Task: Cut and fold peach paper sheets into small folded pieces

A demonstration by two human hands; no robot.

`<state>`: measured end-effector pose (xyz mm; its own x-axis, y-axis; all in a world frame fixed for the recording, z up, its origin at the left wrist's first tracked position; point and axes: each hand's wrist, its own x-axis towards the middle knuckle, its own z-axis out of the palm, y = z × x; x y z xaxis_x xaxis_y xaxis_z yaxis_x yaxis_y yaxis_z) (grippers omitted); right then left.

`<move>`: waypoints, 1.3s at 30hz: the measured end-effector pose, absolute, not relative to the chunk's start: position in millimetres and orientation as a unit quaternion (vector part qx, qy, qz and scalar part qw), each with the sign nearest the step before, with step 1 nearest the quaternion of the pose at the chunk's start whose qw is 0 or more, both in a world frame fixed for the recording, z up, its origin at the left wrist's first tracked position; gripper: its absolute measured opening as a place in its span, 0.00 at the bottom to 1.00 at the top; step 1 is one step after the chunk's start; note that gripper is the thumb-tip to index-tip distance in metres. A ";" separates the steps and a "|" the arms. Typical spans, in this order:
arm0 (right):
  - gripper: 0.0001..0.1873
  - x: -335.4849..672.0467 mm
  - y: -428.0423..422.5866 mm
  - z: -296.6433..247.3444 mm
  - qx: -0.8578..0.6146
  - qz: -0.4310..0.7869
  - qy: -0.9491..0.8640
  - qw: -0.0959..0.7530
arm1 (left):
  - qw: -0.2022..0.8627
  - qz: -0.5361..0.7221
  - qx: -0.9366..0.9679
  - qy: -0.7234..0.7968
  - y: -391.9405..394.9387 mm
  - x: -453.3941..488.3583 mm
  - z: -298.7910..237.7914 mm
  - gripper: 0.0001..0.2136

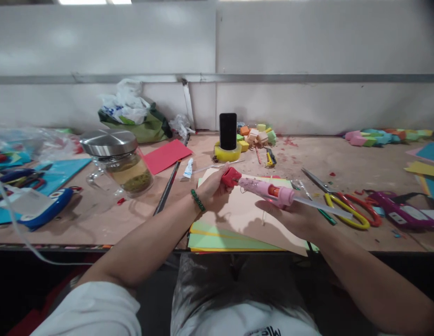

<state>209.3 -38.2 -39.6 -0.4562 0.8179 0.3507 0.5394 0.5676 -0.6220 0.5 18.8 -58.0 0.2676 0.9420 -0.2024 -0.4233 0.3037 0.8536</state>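
My left hand (212, 190) is closed on a small red block (231, 177) just above the stack of coloured paper sheets (234, 224). A green bead bracelet sits on that wrist. My right hand (296, 215) grips a pink glue gun (267, 190) with a clear glue stick jutting out to the right. The gun's nozzle points left and touches or nearly touches the red block.
A lidded glass jar (116, 161) stands at left, beside red paper (167, 156). A phone (228, 131) rests upright in a yellow tape roll (226, 153) with foam cubes (258, 134) behind. Yellow and red scissors (346, 205) and a purple tool (401, 210) lie at right.
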 end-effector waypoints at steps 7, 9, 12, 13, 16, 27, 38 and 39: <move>0.24 219.8 -39.1 -28.0 -0.397 0.232 -0.828 0.321 | 0.708 0.483 0.338 0.389 20.4 0.2 -59.4 0.14; 0.23 222.3 -39.5 -25.6 -0.412 0.228 -0.814 0.341 | 0.710 0.482 0.337 0.387 20.4 -0.1 -59.6 0.15; 0.22 223.0 -40.1 -25.1 -0.410 0.241 -0.800 0.365 | 0.714 0.482 0.336 0.382 19.8 0.4 -59.2 0.15; 0.22 222.5 -39.9 -26.2 -0.401 0.248 -0.805 0.358 | 0.715 0.481 0.335 0.381 19.6 0.8 -58.9 0.15; 0.23 219.5 -38.2 -32.9 -0.382 0.245 -0.827 0.333 | 0.719 0.477 0.336 0.378 18.5 1.9 -57.9 0.16; 0.21 210.1 -40.5 -32.2 -0.387 0.282 -0.801 0.359 | 0.715 0.478 0.330 0.388 18.1 0.0 -56.2 0.15; 0.19 208.6 -37.3 -25.5 -0.362 0.287 -0.795 0.392 | 0.716 0.473 0.352 0.374 18.4 0.7 -58.3 0.15; 0.19 209.5 -37.4 -25.8 -0.367 0.289 -0.786 0.406 | 0.716 0.474 0.351 0.375 18.4 0.6 -58.4 0.15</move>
